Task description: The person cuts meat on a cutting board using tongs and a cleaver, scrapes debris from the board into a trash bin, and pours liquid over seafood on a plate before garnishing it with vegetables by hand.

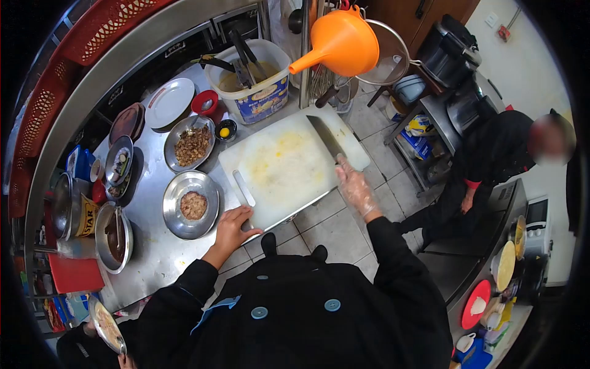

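Note:
My right hand (355,189), in a clear plastic glove, is closed around the handle of a kitchen knife (325,135). The blade lies over the right part of a white cutting board (270,190), which has yellowish stains. My bare left hand (228,232) rests at the table's edge by the board's near left corner, thumb apart from the fingers, holding nothing. Close to it stands a metal bowl (175,224) with a round patty of minced meat (193,205). Behind that, another metal bowl (173,154) contains brown chopped food (192,146).
A mayonnaise tub (263,107) with utensils stands behind the board. An orange funnel (347,43) hangs above. Left are a white plate (169,103), a red bowl (204,103) and a sauce pot (128,246). One person (491,147) stands right; another holds a plate (106,324) lower left.

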Available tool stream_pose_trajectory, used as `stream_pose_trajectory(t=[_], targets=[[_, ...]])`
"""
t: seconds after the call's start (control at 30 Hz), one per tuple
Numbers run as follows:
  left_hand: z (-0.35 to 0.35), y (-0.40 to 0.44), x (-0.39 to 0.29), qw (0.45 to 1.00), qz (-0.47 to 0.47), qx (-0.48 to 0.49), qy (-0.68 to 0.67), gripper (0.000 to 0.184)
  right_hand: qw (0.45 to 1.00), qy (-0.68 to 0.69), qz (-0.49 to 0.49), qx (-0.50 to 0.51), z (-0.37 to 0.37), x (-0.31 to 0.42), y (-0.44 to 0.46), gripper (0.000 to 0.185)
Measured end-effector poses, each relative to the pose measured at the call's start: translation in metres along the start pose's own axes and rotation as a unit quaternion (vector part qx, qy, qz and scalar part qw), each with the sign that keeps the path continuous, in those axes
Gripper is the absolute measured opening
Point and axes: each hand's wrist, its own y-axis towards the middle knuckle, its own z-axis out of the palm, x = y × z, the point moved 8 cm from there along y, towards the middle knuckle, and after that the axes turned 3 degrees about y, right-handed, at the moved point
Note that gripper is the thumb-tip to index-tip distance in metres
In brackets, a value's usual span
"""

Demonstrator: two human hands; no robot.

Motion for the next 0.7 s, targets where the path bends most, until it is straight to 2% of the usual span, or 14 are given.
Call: stream_pose_trajectory(t=[0.03,0.1,0.13,0.2,0.27,0.33,0.4,0.5,0.53,0.6,0.67,0.7], targets=[[0.001,0.000,0.000,1.000,0.005,0.000,-0.002,0.053,1.000,-0.001,-0.002,-0.002,0.006,0.004,-0.008,0.044],[0.003,-0.002,0.002,1.000,-0.006,0.003,-0.003,0.054,0.983,0.000,-0.169,0.066,0.041,0.044,-0.044,0.045],[0.004,-0.002,0.003,1.000,-0.015,0.008,-0.003,0.054,0.983,0.000,-0.169,0.065,0.041,0.052,-0.049,0.045],[0.002,-0.002,0.002,1.000,-0.007,0.007,-0.004,0.054,0.968,-0.061,-0.062,0.237,0.060,0.050,-0.060,0.048],[0.002,0.000,0.001,1.000,-0.002,0.006,-0.008,0.054,0.990,0.021,-0.102,0.097,0.024,0.011,-0.031,0.046],[0.002,-0.001,0.002,1.000,-0.020,0.003,-0.006,0.055,0.997,0.018,-0.074,-0.005,-0.014,-0.040,0.004,0.047],[-0.001,-0.001,-0.001,1.000,-0.020,0.003,-0.010,0.054,0.996,0.017,-0.073,-0.053,-0.046,-0.068,0.034,0.046],[-0.005,0.007,-0.005,0.999,-0.032,-0.014,-0.009,0.051,0.995,-0.013,-0.078,-0.066,-0.046,-0.068,0.030,0.045],[-0.004,0.004,-0.006,0.999,-0.047,-0.016,-0.007,0.049,1.000,-0.024,0.006,-0.001,-0.037,-0.047,0.016,0.045],[-0.002,0.003,-0.009,0.998,-0.057,-0.031,-0.012,0.045,0.997,0.013,-0.068,0.032,-0.007,0.001,-0.017,0.045],[0.002,0.005,-0.008,0.997,-0.064,-0.045,-0.016,0.042,0.984,0.004,-0.114,0.137,0.037,0.041,-0.046,0.048],[0.006,0.003,-0.005,0.995,-0.078,-0.057,-0.008,0.037,0.977,-0.004,-0.171,0.127,0.058,0.057,-0.057,0.053]])
